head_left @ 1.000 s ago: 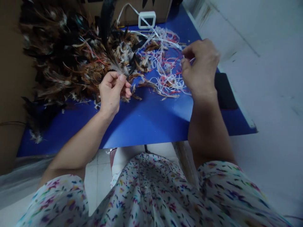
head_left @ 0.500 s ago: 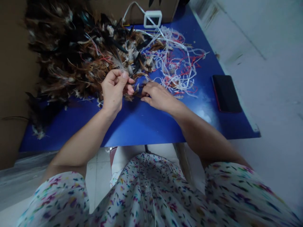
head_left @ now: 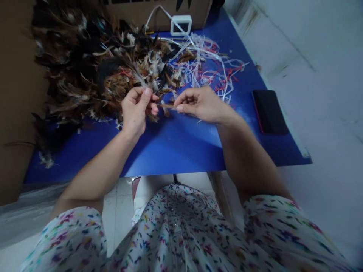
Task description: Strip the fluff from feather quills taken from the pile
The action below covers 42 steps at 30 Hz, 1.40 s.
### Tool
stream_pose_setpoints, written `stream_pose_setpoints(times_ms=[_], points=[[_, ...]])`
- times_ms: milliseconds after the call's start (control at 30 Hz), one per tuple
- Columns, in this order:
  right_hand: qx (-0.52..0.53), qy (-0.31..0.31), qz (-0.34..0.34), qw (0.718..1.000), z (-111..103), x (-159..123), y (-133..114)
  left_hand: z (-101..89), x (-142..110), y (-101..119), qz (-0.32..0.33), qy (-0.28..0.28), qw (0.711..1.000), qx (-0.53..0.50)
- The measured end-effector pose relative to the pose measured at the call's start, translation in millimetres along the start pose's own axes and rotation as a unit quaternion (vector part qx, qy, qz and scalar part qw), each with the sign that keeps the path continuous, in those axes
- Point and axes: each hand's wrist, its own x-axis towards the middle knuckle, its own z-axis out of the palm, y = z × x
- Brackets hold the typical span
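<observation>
Between thumb and forefinger, my left hand [head_left: 136,107] pinches a pale, wispy feather [head_left: 139,77] that points up toward the pile. To its right, my right hand [head_left: 202,104] is closed in a pinch on a thin brown feather [head_left: 167,107], whose far end reaches toward my left fingers. Both hands are above the blue table [head_left: 176,147]. Just beyond them spreads a big heap of brown and black feathers [head_left: 110,85], some with white fluffy bases.
White and red string strips [head_left: 211,71] lie tangled right of the heap. Behind stand a small white-framed device [head_left: 180,25] and a cardboard box [head_left: 161,17]. A dark phone [head_left: 269,111] rests near the table's right edge. Brown cardboard [head_left: 17,94] rises at the left.
My right hand has turned and shifted slightly right and up, and the brown feather in its fingers shows more clearly. My left hand stays nearly in place with its pale feather.
</observation>
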Motion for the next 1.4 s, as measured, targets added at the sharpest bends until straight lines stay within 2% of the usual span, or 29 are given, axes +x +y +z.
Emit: stream_pose_setpoints(times_ms=[133,267,500,700,900,1167,1400], points=[[0.150,0.016,0.016,0.988,-4.0,-1.7,-4.5,2.1,-2.2,1.2,-0.016,-0.015,1.000,-0.005],[0.191,0.045,0.028,0.980,-2.9,-1.2,-4.2,6.8,-8.3,5.6,-0.054,-0.037,0.998,-0.010],[0.180,0.089,0.004,0.980,5.7,3.7,0.5,14.1,-17.9,11.5,-0.091,-0.103,0.990,0.013],[0.194,0.078,0.019,0.978,17.3,2.8,-7.2,14.4,-20.3,10.8,-0.085,-0.142,0.986,0.009],[0.158,0.067,0.019,0.985,21.9,1.7,-9.6,14.7,-21.8,10.6,-0.081,-0.140,0.987,0.000],[0.134,0.097,0.003,0.986,25.5,0.7,-11.0,14.4,-21.4,8.2,-0.080,-0.138,0.987,0.006],[0.159,0.089,-0.054,0.982,29.8,4.7,1.0,14.4,-22.4,8.7,-0.093,-0.135,0.986,0.022]])
